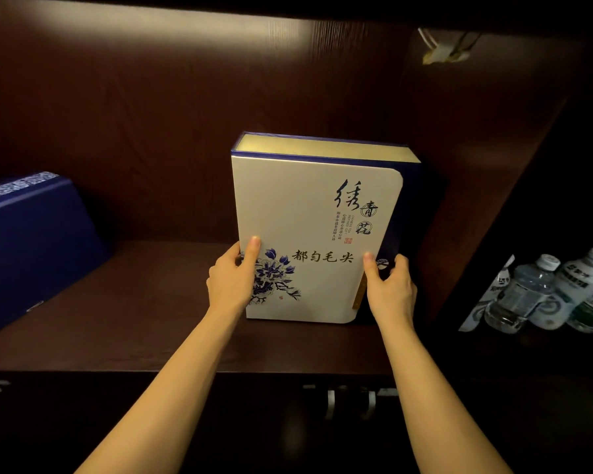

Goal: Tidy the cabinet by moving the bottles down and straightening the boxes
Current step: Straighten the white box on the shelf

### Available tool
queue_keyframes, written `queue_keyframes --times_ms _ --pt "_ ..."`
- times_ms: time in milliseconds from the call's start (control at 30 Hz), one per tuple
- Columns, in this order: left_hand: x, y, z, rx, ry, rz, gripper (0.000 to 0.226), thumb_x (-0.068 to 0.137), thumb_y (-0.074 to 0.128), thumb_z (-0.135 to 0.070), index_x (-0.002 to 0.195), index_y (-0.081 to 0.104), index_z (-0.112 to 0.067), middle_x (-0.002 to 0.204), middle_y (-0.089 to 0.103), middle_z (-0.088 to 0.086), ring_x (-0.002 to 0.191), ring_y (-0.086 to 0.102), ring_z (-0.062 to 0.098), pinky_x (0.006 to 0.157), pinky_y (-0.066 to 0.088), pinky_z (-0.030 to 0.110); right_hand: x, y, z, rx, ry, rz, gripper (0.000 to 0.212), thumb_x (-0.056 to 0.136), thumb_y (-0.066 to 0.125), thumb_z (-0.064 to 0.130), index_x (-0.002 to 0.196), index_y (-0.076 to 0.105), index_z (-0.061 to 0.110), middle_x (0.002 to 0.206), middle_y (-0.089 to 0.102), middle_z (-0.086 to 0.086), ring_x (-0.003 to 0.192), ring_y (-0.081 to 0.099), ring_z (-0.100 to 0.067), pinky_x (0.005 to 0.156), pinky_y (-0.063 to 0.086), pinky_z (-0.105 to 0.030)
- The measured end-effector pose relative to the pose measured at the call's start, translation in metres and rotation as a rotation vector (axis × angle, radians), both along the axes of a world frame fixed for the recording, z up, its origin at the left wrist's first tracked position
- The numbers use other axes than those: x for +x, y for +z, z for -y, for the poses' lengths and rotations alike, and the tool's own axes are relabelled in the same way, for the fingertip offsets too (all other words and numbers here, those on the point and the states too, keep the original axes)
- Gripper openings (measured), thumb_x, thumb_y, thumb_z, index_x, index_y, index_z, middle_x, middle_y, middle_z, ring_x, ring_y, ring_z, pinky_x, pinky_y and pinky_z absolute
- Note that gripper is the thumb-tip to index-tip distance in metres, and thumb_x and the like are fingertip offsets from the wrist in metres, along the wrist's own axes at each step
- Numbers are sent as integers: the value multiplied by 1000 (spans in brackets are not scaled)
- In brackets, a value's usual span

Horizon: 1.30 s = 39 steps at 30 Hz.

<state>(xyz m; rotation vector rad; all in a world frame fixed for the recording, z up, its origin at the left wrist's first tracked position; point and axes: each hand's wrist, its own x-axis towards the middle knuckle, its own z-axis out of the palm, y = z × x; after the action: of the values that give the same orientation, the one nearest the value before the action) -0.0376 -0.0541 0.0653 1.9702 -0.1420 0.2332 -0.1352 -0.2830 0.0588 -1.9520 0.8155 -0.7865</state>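
Both bare forearms ran up from the bottom of the frame to a white tea box [308, 217], which stood upright on the dark shelf [134, 319] at centre right, close to the compartment's right wall. The left hand [231, 280] gripped its lower left edge and the right hand [391, 289] its lower right edge, each with the thumb laid on the printed front and the fingers wrapped round the side. A blue box [31, 241] sat at the left edge, well apart, and several bottles [541, 292] clustered at the lower right.

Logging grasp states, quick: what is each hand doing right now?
Left hand: grips the left edge of the white tea box.
Right hand: grips its right edge.
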Motion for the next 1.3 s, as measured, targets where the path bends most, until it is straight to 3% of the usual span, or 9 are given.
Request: queue_keyframes --times_ms 133,267,400,567,733,833,933,1100,1300 --pt "-14 0 -7 -8 -5 3 45 88 35 -75 100 65 -44 74 63 -18 75 53 -1 72 35 36 -16 0 -6 -12 1 -7 74 92 52 62 146 39 14 136 57 -15 123 55 -36 88 43 -36" --pt "-22 -1 -9 -15 -11 2 37 89 36 -74 99 60 -47 75 57 -26 75 52 1 76 34 36 -26 1 -11 -5 3 -18 77 92 51 63 149 36 13 142 54 -17 128 52 -37 98 45 -43" --pt "-24 0 -8 -17 -41 -20 49 91 36 -71 119 62 -39 82 53 -32 90 50 10 81 35 37 -28 4 -13 4 11 -39 79 93 50 63 151 34 13 144 52 -18 130 51 -38 99 45 -45" --pt "-24 -2 -15 7 -152 -20 48 92 41 -67 124 58 -35 100 65 -21 102 60 14 83 44 38 -33 7 -15 -18 56 -90 80 94 50 60 154 26 13 146 49 -19 130 50 -39 99 46 -45" --pt "-30 -7 -33 117 -200 -5 59 89 48 -66 133 51 -27 128 62 -8 119 57 17 98 47 43 -51 0 -23 -176 78 -141 84 94 55 54 158 15 18 158 35 -14 141 39 -35 105 41 -47" --pt "-37 -12 -52 248 -158 28 70 89 43 -70 141 47 -23 142 53 -4 127 51 16 102 43 39 -62 -2 -30 -289 51 -163 81 94 59 49 156 20 16 158 34 -15 142 37 -33 104 42 -48" --pt "-48 -12 -73 358 -134 94 64 91 42 -67 140 49 -25 142 52 -7 124 52 12 98 43 33 -72 0 -42 -389 16 -170 74 92 64 42 151 32 11 153 40 -15 136 42 -34 99 46 -47" --pt "-74 -4 -115 464 -54 185 57 91 44 -65 134 53 -29 135 55 -15 88 60 1 84 45 26 -82 12 -78 -543 90 -161 63 90 67 37 143 46 11 146 49 -8 135 43 -29 104 45 -43" --pt "-97 3 -173 469 57 249 59 88 39 -71 132 54 -34 133 55 -20 122 50 0 97 41 21 -76 35 -139 -674 274 -108 53 77 82 28 125 64 15 128 65 -5 120 57 -29 96 51 -45"
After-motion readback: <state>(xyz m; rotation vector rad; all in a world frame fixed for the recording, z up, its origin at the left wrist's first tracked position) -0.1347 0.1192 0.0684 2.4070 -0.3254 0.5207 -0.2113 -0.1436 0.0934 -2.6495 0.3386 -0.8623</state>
